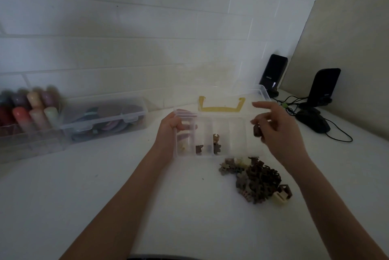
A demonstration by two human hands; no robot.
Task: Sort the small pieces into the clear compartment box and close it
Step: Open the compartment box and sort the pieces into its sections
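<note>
The left hand grips the clear box at its left end; its lid is up. Only a few pieces sit inside. The right hand pinches one brown piece over the box (blurry). A big pile waits on the table.

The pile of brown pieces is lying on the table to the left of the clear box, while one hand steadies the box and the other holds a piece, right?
Not quite. The head view shows the pile of brown pieces on the table in front of the clear box, toward its right end, below the right hand. The rest holds: the left hand grips the box's left end, and the right hand's fingers hold a brown piece.
</note>
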